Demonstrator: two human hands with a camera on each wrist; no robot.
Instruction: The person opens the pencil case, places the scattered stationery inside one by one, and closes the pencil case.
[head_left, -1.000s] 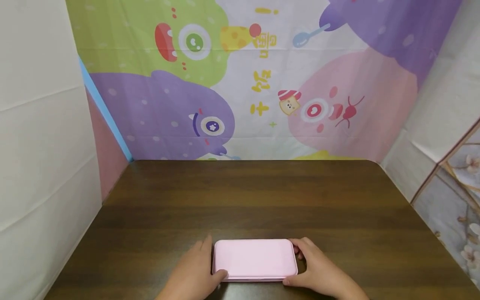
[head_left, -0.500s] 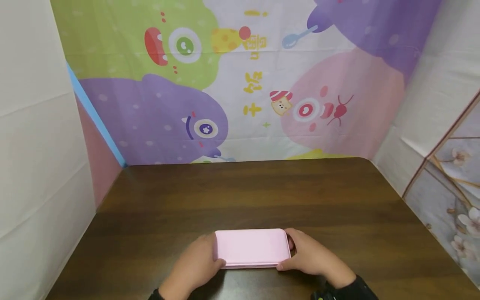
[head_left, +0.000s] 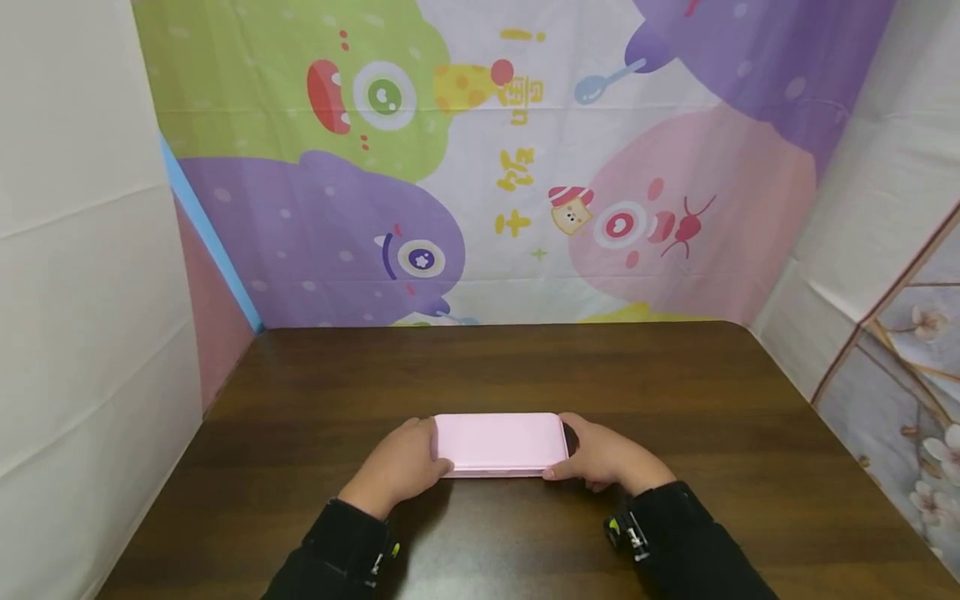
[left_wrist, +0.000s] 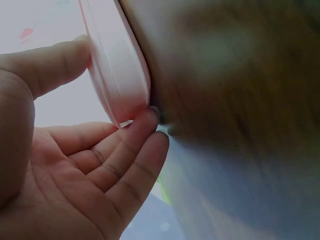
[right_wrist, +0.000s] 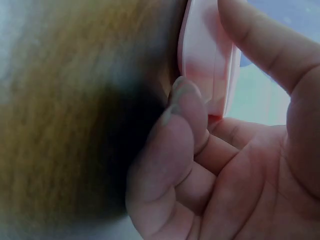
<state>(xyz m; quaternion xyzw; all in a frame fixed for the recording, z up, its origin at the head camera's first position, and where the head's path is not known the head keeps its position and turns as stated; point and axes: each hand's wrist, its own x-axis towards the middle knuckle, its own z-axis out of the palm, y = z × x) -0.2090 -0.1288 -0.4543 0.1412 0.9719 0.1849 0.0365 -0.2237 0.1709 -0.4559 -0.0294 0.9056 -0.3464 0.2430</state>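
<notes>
A flat pink case (head_left: 501, 442) with rounded corners lies crosswise at the middle of the brown table. My left hand (head_left: 402, 467) grips its left end, with the thumb at the near edge and the fingers around the side. At the other end, my right hand (head_left: 609, 457) holds the case in much the same way. In the left wrist view, the thumb (left_wrist: 65, 62) presses the upper edge of the case while the fingertips reach its lower rim. The right wrist view has the case (right_wrist: 205, 55) between thumb and fingers, with a seam running along its side.
The dark wood table (head_left: 300, 375) spreads around the case. A cartoon-printed cloth (head_left: 517, 283) hangs along its far edge. White cloth (head_left: 82, 292) stands at the left, and a flower-patterned panel (head_left: 900, 400) at the right.
Both hands have moved forward across the table with the pink case, away from the near edge. Their grip has closed around its ends, and the dark sleeves have come into view.
</notes>
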